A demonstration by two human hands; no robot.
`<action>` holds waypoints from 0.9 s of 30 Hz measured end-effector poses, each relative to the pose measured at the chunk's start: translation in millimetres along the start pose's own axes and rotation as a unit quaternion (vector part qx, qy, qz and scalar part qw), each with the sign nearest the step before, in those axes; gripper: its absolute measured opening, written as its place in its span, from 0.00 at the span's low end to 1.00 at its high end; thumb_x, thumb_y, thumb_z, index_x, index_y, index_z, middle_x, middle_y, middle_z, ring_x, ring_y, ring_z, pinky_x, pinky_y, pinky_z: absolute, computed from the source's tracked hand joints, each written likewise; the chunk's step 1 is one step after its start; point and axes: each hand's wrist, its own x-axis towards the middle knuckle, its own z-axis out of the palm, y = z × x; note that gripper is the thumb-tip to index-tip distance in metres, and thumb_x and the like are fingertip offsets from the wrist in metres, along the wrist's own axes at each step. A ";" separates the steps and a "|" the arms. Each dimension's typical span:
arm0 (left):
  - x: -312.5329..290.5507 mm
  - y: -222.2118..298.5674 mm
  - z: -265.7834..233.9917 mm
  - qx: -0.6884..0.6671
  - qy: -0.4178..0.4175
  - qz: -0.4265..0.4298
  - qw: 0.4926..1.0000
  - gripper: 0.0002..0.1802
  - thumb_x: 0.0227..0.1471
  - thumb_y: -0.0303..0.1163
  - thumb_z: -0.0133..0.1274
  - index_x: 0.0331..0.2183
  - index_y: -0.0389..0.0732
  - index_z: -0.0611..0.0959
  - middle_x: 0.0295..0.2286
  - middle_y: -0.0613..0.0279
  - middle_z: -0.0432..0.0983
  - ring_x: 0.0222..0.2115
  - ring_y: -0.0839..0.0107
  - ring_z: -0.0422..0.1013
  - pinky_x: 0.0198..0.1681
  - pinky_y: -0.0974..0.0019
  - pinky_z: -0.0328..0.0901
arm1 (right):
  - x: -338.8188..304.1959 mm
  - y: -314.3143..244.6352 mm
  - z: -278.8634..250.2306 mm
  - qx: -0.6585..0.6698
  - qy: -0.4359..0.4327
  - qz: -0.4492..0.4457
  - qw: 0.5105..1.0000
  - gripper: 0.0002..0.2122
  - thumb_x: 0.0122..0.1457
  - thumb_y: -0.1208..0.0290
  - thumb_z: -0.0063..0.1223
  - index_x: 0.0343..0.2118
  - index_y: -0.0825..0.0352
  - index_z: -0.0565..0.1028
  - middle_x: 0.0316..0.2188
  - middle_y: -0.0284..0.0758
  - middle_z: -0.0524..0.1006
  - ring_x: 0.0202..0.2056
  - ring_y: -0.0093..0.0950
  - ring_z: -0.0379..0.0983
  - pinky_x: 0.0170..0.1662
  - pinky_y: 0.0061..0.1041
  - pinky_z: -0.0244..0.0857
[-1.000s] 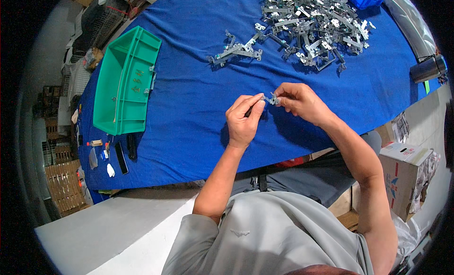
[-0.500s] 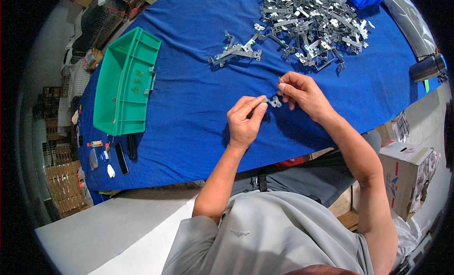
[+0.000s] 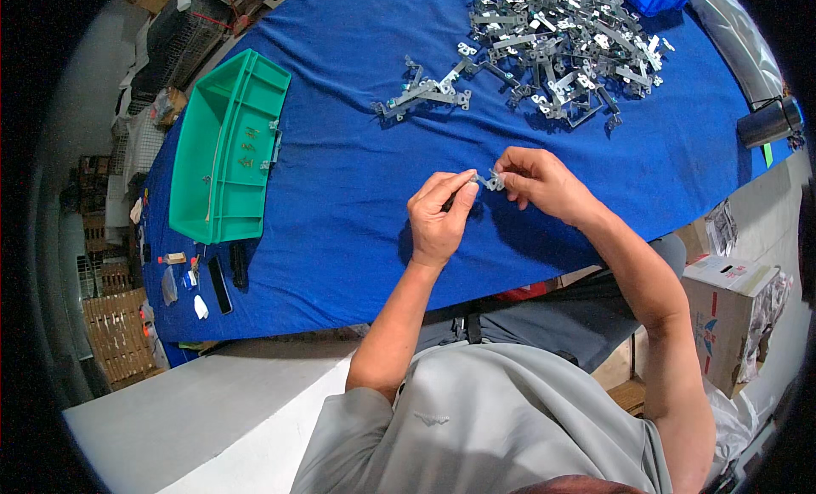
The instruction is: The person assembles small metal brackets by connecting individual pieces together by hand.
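Left hand: the left hand (image 3: 436, 220) is pinching one end of a small metal bracket (image 3: 494, 182) between thumb and forefinger, the other fingers curling inward.
Right hand: the right hand (image 3: 544, 186) is bending partly shut, thumb and fingertips meeting the bracket's right end; whether they are gripping it or a smaller part cannot be told.
Bracket position: it is bridging the gap between both hands' fingertips, just right of frame centre, above the blue-covered table (image 3: 340, 197).
Loose brackets: a small cluster (image 3: 425, 96) is lying at upper centre, beyond the hands; a large heap (image 3: 565, 56) is spreading at upper right.
Green bin: the bin (image 3: 238, 228) is standing at left, well apart from the left hand, with small brass-coloured pieces (image 3: 247, 146) resting in it.
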 end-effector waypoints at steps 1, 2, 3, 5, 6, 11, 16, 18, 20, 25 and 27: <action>0.1 -0.1 0.6 0.000 0.000 0.000 1.000 0.08 0.52 0.25 0.60 0.36 0.33 0.86 0.28 0.58 0.80 0.27 0.73 0.74 0.31 0.72 0.67 | 0.7 1.8 0.2 0.046 0.000 -0.006 0.999 0.07 0.64 0.71 0.50 0.40 0.69 0.75 0.26 0.26 0.72 0.28 0.15 0.70 0.27 0.17 0.67; 0.2 -0.2 0.5 0.003 0.002 0.007 1.000 0.08 0.52 0.25 0.60 0.35 0.33 0.86 0.28 0.58 0.80 0.27 0.73 0.74 0.31 0.71 0.67 | 1.6 1.3 1.0 0.091 0.000 -0.013 0.996 0.07 0.64 0.71 0.50 0.40 0.69 0.75 0.27 0.26 0.72 0.28 0.15 0.70 0.28 0.17 0.68; 0.3 -0.2 0.4 0.006 0.005 0.014 1.000 0.07 0.52 0.24 0.60 0.35 0.33 0.86 0.28 0.58 0.80 0.27 0.72 0.75 0.31 0.71 0.68 | 2.2 -0.9 1.2 0.091 -0.001 -0.013 0.996 0.07 0.64 0.71 0.50 0.40 0.69 0.75 0.27 0.26 0.72 0.28 0.15 0.70 0.28 0.17 0.68; 0.6 0.5 1.1 0.008 -0.001 0.019 1.000 0.07 0.52 0.24 0.60 0.35 0.34 0.86 0.28 0.57 0.80 0.26 0.72 0.75 0.30 0.71 0.68 | 2.6 -7.5 0.9 0.160 0.000 0.011 0.987 0.08 0.65 0.70 0.50 0.39 0.69 0.74 0.27 0.26 0.72 0.28 0.15 0.69 0.29 0.18 0.69; 0.8 0.9 1.6 0.009 -0.008 0.024 1.000 0.07 0.51 0.24 0.60 0.35 0.34 0.86 0.28 0.57 0.80 0.26 0.72 0.74 0.30 0.71 0.67 | 3.0 -4.7 -0.1 0.160 0.000 0.011 0.987 0.08 0.65 0.70 0.50 0.39 0.69 0.74 0.27 0.26 0.72 0.28 0.15 0.69 0.29 0.18 0.69; 0.7 0.3 3.1 0.000 -0.032 0.024 0.999 0.07 0.51 0.23 0.60 0.35 0.34 0.86 0.27 0.58 0.80 0.24 0.74 0.73 0.28 0.72 0.67 | 2.1 1.4 -0.2 0.105 0.012 -0.007 0.994 0.09 0.65 0.66 0.51 0.37 0.67 0.75 0.27 0.26 0.74 0.27 0.15 0.70 0.26 0.16 0.66; -1.2 -1.2 1.3 0.013 0.005 0.007 1.000 0.08 0.52 0.23 0.59 0.36 0.33 0.86 0.27 0.59 0.79 0.24 0.74 0.73 0.28 0.72 0.66 | 1.8 -3.5 -3.1 0.119 0.077 -0.007 0.990 0.08 0.64 0.66 0.51 0.35 0.66 0.76 0.25 0.26 0.75 0.25 0.14 0.69 0.22 0.15 0.62; -2.1 -5.2 1.5 -0.014 0.065 -0.046 0.997 0.08 0.52 0.24 0.59 0.36 0.33 0.85 0.28 0.58 0.78 0.26 0.73 0.73 0.30 0.71 0.67 | 0.2 -3.4 -4.0 0.059 0.002 0.039 0.997 0.08 0.63 0.66 0.51 0.35 0.65 0.76 0.24 0.26 0.76 0.24 0.14 0.68 0.21 0.15 0.61; -2.7 -6.5 1.2 -0.006 0.064 -0.054 0.996 0.08 0.53 0.24 0.59 0.37 0.33 0.85 0.28 0.58 0.78 0.26 0.73 0.73 0.30 0.71 0.67 | -2.4 -4.9 0.7 0.054 -0.016 0.036 0.998 0.08 0.63 0.66 0.51 0.35 0.65 0.76 0.25 0.26 0.76 0.23 0.14 0.68 0.21 0.15 0.60; -2.8 -9.2 0.6 0.014 0.069 -0.058 0.996 0.08 0.54 0.25 0.58 0.37 0.33 0.85 0.28 0.58 0.78 0.26 0.73 0.72 0.30 0.71 0.66 | -4.7 -6.7 6.6 0.060 -0.010 0.002 0.998 0.09 0.64 0.65 0.51 0.35 0.66 0.76 0.25 0.26 0.76 0.23 0.14 0.67 0.20 0.16 0.60; -2.8 -8.7 0.7 0.013 0.062 -0.066 0.996 0.08 0.54 0.25 0.58 0.37 0.33 0.85 0.28 0.59 0.78 0.25 0.74 0.72 0.30 0.71 0.66 | -4.5 -5.3 5.8 0.053 -0.005 0.007 0.999 0.09 0.64 0.65 0.51 0.35 0.66 0.76 0.25 0.26 0.76 0.23 0.14 0.67 0.20 0.16 0.60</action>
